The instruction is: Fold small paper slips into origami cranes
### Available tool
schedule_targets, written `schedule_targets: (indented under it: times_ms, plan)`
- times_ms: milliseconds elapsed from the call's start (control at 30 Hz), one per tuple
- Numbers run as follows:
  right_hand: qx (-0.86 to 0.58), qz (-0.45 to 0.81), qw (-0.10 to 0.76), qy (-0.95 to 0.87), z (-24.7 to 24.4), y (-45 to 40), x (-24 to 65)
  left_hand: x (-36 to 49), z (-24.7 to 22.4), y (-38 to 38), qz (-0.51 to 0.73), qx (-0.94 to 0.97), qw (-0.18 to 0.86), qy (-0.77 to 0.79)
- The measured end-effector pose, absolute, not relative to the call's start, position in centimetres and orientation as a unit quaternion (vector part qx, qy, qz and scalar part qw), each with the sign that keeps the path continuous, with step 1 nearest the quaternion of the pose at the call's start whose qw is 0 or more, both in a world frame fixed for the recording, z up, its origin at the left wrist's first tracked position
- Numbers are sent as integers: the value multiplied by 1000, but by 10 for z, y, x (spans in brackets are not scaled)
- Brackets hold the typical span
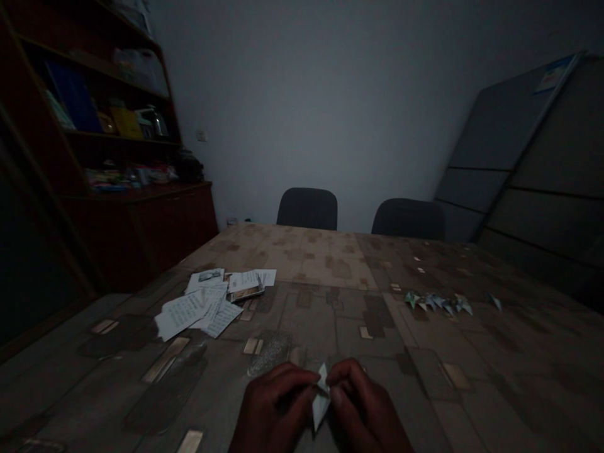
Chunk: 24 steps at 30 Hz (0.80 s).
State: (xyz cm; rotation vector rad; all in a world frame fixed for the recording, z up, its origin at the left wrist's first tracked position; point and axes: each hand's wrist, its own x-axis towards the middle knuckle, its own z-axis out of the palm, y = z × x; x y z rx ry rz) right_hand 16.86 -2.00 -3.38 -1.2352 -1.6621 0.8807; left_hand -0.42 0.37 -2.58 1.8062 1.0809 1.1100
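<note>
Between my two hands, low in the middle of the head view, is a small folded piece of pale paper with pointed ends. My left hand pinches its left side with thumb and forefinger. On the other side, my right hand has its fingertips closed on the upper right part. The fingers cover some of the folds. Several small folded paper figures sit in a row on the right side of the table, with one more figure a little apart from them.
A patterned cloth covers the table. Loose sheets of printed paper lie spread at the left, beside a small pile. Two dark chairs, one of them a left chair, stand behind the far edge. A wooden cabinet is at far left.
</note>
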Motion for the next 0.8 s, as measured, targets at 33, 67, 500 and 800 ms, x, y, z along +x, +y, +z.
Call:
schedule_targets:
  times_ms: [33, 67, 500, 800]
  plan:
    - [-502, 327, 428, -677, -33, -21, 169, -4, -25, 4, 437, 703, 365, 426]
    - [-507, 300, 425, -687, -33, -23, 169, -2, -25, 3, 440, 700, 361, 430]
    - [-449, 113, 418, -782, -45, -18, 176, 11, -37, -7, 493, 609, 372, 497]
    - [-402, -37, 382, -832, -49, -13, 178, 13, -30, -7, 499, 630, 344, 486]
